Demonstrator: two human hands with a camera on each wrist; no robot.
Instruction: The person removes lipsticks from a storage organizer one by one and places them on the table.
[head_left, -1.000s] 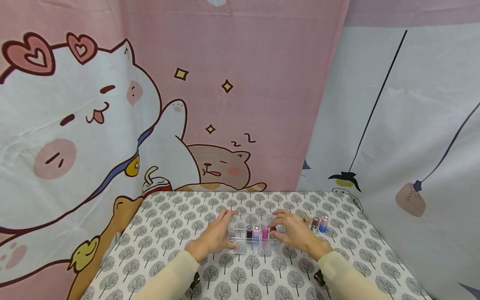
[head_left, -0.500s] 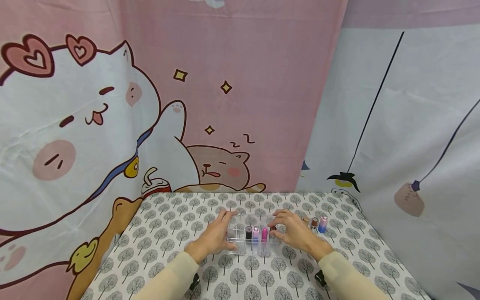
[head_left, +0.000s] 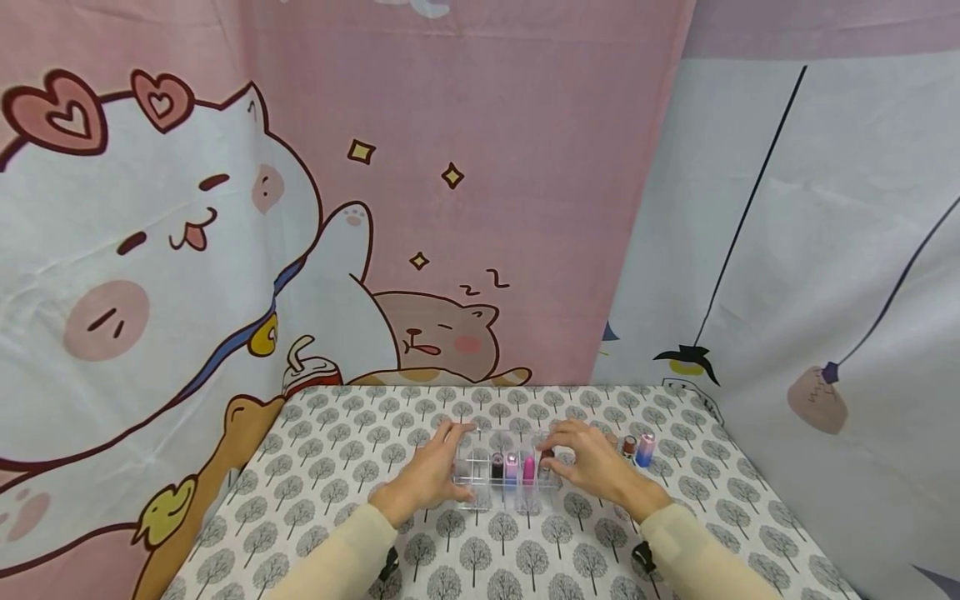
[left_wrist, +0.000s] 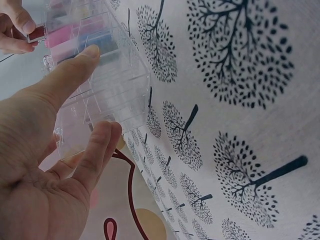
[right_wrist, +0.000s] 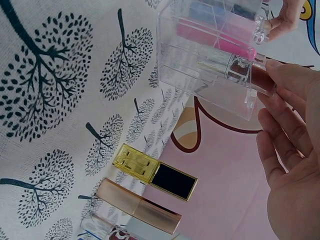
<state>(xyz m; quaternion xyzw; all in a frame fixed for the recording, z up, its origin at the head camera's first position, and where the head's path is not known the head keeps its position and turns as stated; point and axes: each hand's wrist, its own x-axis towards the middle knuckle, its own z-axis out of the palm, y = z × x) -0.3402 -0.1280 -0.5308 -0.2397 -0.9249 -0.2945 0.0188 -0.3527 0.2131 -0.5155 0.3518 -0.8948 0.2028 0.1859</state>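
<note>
A clear acrylic lipstick organizer (head_left: 474,493) with divided compartments stands on the table. My left hand (head_left: 429,475) grips its left end, thumb on the near side and fingers on the far side. At its right end, my right hand (head_left: 592,463) pinches a brown-capped lipstick (right_wrist: 262,80) by its cap between thumb and fingers. That lipstick's clear lower part is inside a compartment in the right wrist view. A black lipstick (head_left: 498,467), a pink-and-blue lipstick (head_left: 512,468) and a magenta lipstick (head_left: 528,470) stand side by side in the compartments left of it.
Right of the organizer stand a gold-and-black lipstick (right_wrist: 156,172), a rose-gold lipstick (right_wrist: 139,205), a brown-capped clear tube (head_left: 628,447) and another pink-and-blue tube (head_left: 646,450). A tree-print cloth (head_left: 480,554) covers the table. Cartoon-print curtains (head_left: 525,208) hang behind and at the sides.
My right hand has shifted slightly left over the organizer's right end, and more of the brown cap shows. The left hand keeps its grip in place.
</note>
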